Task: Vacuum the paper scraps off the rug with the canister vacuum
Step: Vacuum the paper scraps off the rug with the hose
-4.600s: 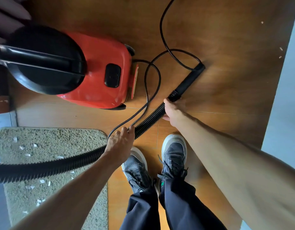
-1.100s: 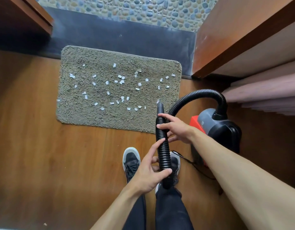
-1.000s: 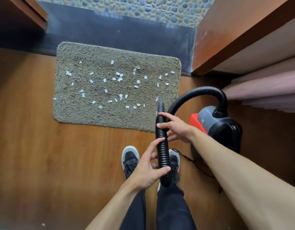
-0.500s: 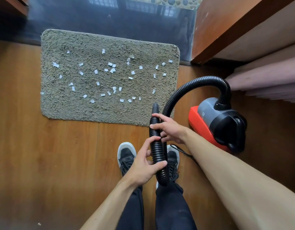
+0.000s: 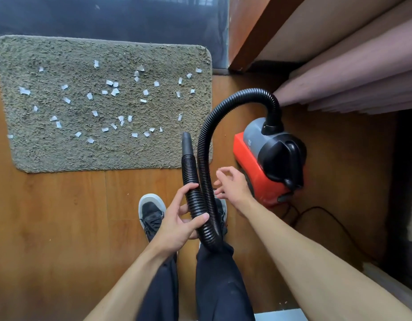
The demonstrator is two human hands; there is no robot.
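Black hose point(image 5: 188, 167) in left hand point(image 5: 177, 225) grip | right hand point(image 5: 230, 184) spread, empty | red vacuum point(image 5: 269, 158) beside rug point(image 5: 61, 154)

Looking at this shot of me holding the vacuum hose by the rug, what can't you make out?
Head view:
- Mouth of the nozzle: points away from the camera.
- Near right corner of the rug: covered by the hose, hiding any scraps there.
- The right hand: blurred, contact with the hose unclear.
- Plug end of the cord: lost in darkness at right.
- The right shoe: mostly behind the hose loop.
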